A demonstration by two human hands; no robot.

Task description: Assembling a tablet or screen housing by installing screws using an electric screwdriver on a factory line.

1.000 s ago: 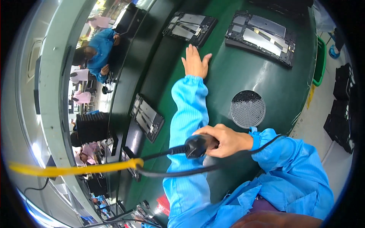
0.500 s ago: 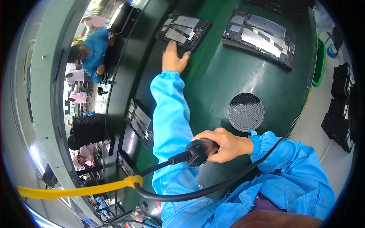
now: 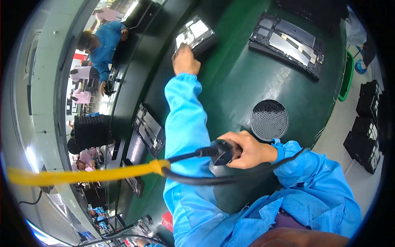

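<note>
My left hand point(image 3: 186, 61) reaches to the far end of the bench. Its fingers close on the near edge of an opened tablet point(image 3: 195, 34), a black frame with bright silver parts, tilted and slightly blurred. In my right hand point(image 3: 252, 151) is a black corded electric screwdriver point(image 3: 224, 152), gripped close in front of me; its tip does not show. Beyond that hand stands a round grey dish point(image 3: 269, 123) with small dark screws heaped on its far side. Another opened tablet point(image 3: 294, 46) with exposed metal plates lies in a black fixture at the far right.
A yellow strap point(image 3: 103, 173) holds up the black cable point(image 3: 230, 179), which crosses over my left forearm. More opened tablets point(image 3: 149, 131) lie along the left. A green bin point(image 3: 347, 77) and stacked black units point(image 3: 362, 142) are beyond the right edge. Co-workers point(image 3: 101, 49) sit far left.
My left hand has closed on the far-left tablet, which has tilted and turned from lying flat. My right hand has moved slightly up and right with the screwdriver; the yellow strap has swung up.
</note>
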